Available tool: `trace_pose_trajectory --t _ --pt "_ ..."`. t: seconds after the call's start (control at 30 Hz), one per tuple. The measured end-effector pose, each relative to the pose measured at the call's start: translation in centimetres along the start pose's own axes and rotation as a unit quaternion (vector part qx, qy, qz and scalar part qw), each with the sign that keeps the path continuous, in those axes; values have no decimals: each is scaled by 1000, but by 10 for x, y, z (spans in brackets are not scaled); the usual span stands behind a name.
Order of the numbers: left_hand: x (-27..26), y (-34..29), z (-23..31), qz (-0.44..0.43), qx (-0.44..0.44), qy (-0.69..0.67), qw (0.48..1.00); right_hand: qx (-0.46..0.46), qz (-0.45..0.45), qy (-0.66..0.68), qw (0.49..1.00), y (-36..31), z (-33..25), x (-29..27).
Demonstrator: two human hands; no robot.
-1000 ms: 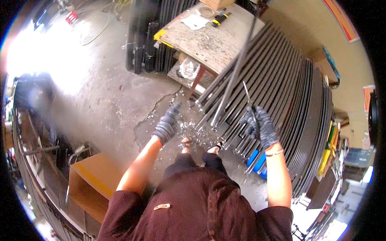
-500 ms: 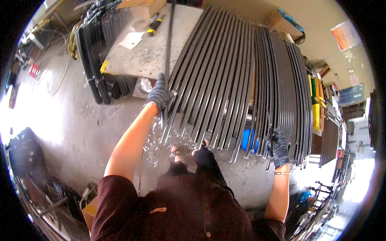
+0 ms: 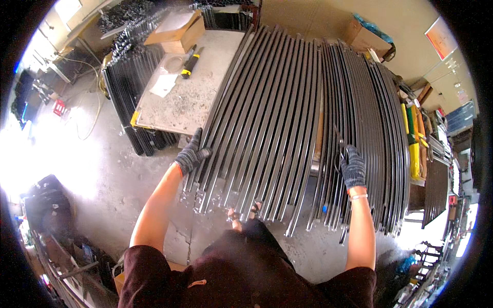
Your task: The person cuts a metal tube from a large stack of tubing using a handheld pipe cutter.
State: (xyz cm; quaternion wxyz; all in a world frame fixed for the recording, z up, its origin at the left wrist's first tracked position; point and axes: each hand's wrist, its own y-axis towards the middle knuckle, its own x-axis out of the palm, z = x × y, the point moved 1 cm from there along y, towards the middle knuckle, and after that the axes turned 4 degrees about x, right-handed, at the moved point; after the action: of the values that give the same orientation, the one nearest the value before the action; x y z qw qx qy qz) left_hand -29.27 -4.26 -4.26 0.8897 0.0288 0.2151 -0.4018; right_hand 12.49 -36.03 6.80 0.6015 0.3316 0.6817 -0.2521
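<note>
At the left edge of a row of long dark metal tubes [image 3: 262, 128], my left hand [image 3: 191, 155] in a grey knit glove is closed around the near part of the outermost tube. That tube lies alongside the others. My right hand [image 3: 353, 168], gloved the same way, holds a pair of dark scissors [image 3: 338, 149] above the right-hand group of tubes. The blades point away from me; part of the handle is hidden in the fingers. The tubes' near ends are uneven and stick out toward me.
Left of the tubes, a worn board tabletop [image 3: 190, 105] carries a cardboard box [image 3: 177, 36], a yellow-and-black cutter [image 3: 190, 65], a white paper [image 3: 164, 85] and a tape roll [image 3: 174, 63]. More dark tubes [image 3: 131, 92] stand beyond it. Yellow pieces [image 3: 414, 154] sit at the right.
The raised tube in my left hand has come down onto the left side of the row. My right hand has moved farther away from me with the scissors. The view has shifted.
</note>
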Motion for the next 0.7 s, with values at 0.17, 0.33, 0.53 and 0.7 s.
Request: trace_pose_trajectory --t 0.17,0.33,0.53,0.7 --pt "-9 0 20 -18 -21 -15 999 -156 148 -93 972 72 -3 34" --pt "-15 6 23 29 -60 228 971 -171 98 -79 977 42 -52 37" --pt "3 18 22 0 -49 34 998 -45 -74 -31 996 10 -106 46" --pt "11 29 1 -42 32 -112 992 102 -20 115 988 9 -123 82"
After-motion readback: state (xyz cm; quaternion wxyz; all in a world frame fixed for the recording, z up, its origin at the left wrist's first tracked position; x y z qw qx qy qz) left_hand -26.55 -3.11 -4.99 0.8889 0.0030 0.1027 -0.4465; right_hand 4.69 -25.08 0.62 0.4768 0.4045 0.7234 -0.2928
